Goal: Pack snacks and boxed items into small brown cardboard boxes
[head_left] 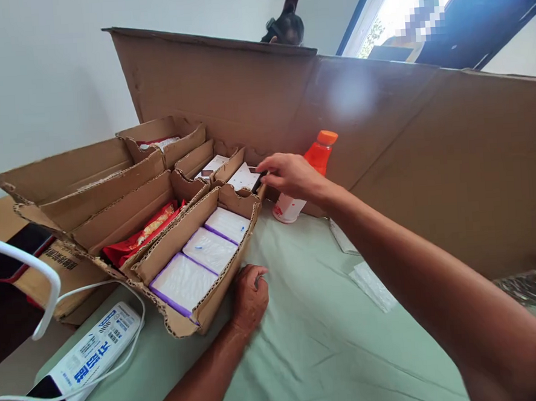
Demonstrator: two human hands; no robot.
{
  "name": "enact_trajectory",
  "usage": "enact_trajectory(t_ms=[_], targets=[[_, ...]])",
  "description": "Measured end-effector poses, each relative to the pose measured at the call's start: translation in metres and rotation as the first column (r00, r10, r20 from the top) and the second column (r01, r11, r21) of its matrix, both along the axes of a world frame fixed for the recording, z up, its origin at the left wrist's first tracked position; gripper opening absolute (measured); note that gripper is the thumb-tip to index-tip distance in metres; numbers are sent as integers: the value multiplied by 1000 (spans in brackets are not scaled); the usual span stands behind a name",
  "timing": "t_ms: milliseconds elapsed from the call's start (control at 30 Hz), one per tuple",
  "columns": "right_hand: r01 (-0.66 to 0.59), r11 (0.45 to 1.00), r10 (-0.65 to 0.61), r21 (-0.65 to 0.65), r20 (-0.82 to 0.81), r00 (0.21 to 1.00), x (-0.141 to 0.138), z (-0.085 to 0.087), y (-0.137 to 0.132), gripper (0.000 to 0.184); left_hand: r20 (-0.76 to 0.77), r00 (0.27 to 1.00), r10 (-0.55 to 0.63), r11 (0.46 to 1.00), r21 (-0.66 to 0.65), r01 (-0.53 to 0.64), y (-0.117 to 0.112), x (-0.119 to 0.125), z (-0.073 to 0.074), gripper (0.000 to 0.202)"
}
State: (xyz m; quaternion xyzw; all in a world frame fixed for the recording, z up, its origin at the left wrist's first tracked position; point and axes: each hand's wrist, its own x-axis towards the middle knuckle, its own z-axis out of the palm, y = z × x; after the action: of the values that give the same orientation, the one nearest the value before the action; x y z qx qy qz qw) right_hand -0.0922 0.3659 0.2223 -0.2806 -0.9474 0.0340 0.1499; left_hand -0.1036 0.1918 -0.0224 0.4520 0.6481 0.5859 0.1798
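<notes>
My right hand (291,176) reaches over a small cardboard compartment at the back. Its thumb and forefinger close in around a dark edge beside a white speckled card (243,176); what they grip is hard to make out. My left hand (250,298) rests curled on the green cloth, against the outer side of the front cardboard compartment (229,269). A small dark spot shows by its thumb, too small to name. Inside that front compartment lie white packs with purple edges (184,282). Just behind my right hand stands a bottle with an orange cap (326,137).
A red snack packet (145,235) lies in the neighbouring compartment. At the lower left are a white box with blue print (93,353) and a white cable (139,317). A tall cardboard panel (224,76) stands behind; a person's head (287,28) shows above it. Clear plastic wrap (373,285) lies on the cloth.
</notes>
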Motion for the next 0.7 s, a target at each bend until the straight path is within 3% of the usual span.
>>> enact_trajectory(t_ms=[67, 200, 267, 367, 467, 567, 633, 700], targets=[[-24, 999, 31, -36, 206, 978, -35, 2, 9, 38, -6, 1000, 2, 1000, 1, -2, 1, 0, -1, 28], [-140, 987, 158, -75, 539, 828, -74, 0, 20, 51, -19, 1000, 10, 1000, 2, -10, 4, 2, -3, 30], [-184, 981, 188, -66, 583, 790, -84, -5, 21, 54, -29, 999, 13, 1000, 3, -13, 5, 3, -4, 30], [-236, 970, 230, -62, 562, 795, -91, -13, 20, 46, -48, 999, 22, 1000, 8, -22, 6, 4, -4, 30], [-211, 975, 220, -69, 431, 875, -85, -15, 19, 29, -65, 997, 32, 999, 16, -31, 7, 3, -3, 31], [-134, 979, 142, -153, 40, 989, -50, -8, 17, 14, -64, 998, 27, 999, 28, -25, 5, 1, -3, 31], [-129, 959, 46, -252, -312, 949, -6, -2, 16, 15, -52, 999, 13, 999, 32, -12, 3, 0, -3, 30], [-134, 934, -78, -331, -554, 829, 49, -1, 15, 18, -36, 999, -5, 1000, 30, 6, 1, -1, -3, 29]])
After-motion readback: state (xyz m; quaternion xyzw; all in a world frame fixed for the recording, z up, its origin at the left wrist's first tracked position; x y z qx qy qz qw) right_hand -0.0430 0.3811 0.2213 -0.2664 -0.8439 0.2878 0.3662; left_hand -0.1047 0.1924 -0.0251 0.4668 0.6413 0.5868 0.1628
